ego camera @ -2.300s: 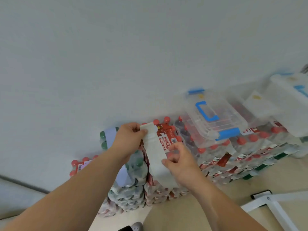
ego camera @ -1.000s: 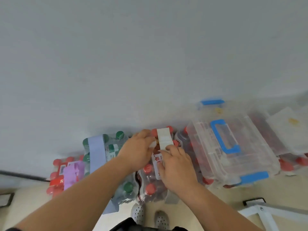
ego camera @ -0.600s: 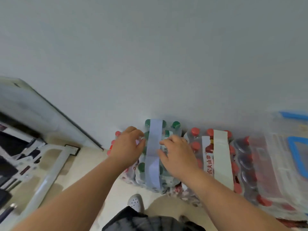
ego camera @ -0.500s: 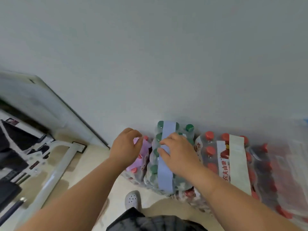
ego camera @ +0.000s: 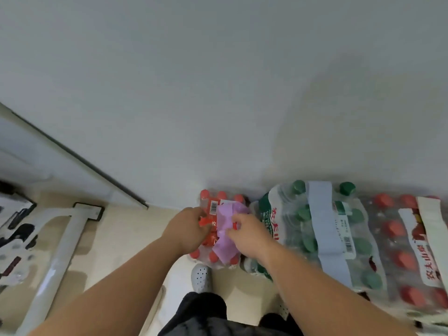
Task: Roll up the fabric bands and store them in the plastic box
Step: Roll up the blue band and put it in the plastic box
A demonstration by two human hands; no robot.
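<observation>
Landmark: green-cap bottle pack (ego camera: pixel 291 214), shrink-wrapped, standing against the wall (ego camera: pixel 218 93).

- purple band (ego camera: pixel 225 241): just left of the green-cap pack, draped front to back over the small red-cap pack (ego camera: pixel 210 207). The far end is bunched near the barcode label and the near end hangs off the pack's front edge. Not rolled.
- right hand (ego camera: pixel 251 235): comes in over the green-cap pack's left corner. Thumb and forefinger are clamped on the purple band's right edge, and the other fingers are curled underneath, out of sight.
- left hand (ego camera: pixel 186 229): further left, on the small pack's far side from the landmark. Fingers are curled in with the tips at the band's left edge and the red label. The tips are hidden behind the knuckles, so I can't tell whether they grip the band, grip the wrap or just rest there.
- blue-grey band (ego camera: pixel 324 226): lies flat across the top of the green-cap pack, untouched.
- cream band (ego camera: pixel 434 229): right of the green-cap pack, lying on the big red-cap pack (ego camera: pixel 392 238). It is cut off by the frame edge.
- white shoe (ego camera: pixel 201 275): on the floor in front of and left of the green-cap pack. The other foot is mostly hidden under the right forearm.
- white frame leg (ego camera: pixel 60 251): well left of the pack. The dark gear beside it is blurred and can't be identified.
</observation>
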